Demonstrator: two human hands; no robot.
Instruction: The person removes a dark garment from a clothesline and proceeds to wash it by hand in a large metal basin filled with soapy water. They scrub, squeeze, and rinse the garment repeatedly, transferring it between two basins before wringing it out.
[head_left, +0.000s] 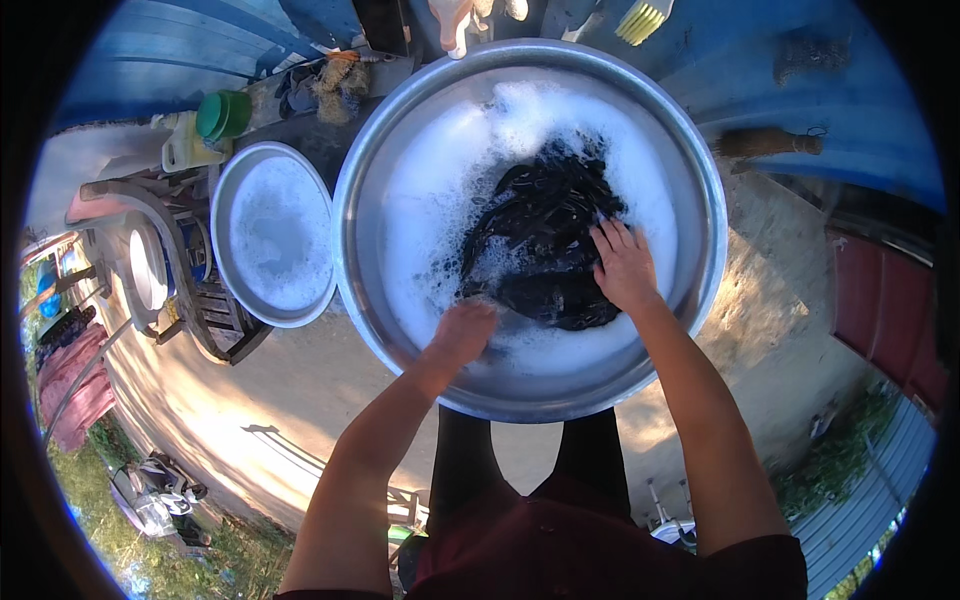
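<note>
A large round metal basin stands before me, holding water with thick white suds. Dark wet cloth lies bunched in the middle of it, partly under foam. My right hand rests on the cloth's right edge, fingers spread and pointing up and left. At the lower left of the cloth is my left hand, its fingers curled and partly hidden in the suds; whether they grip the cloth does not show.
Touching the basin's left side is a smaller metal basin of sudsy water. Beyond it stand a green container, a yellowish jug and a wooden chair. A yellow-bristled brush and a faucet are at the top.
</note>
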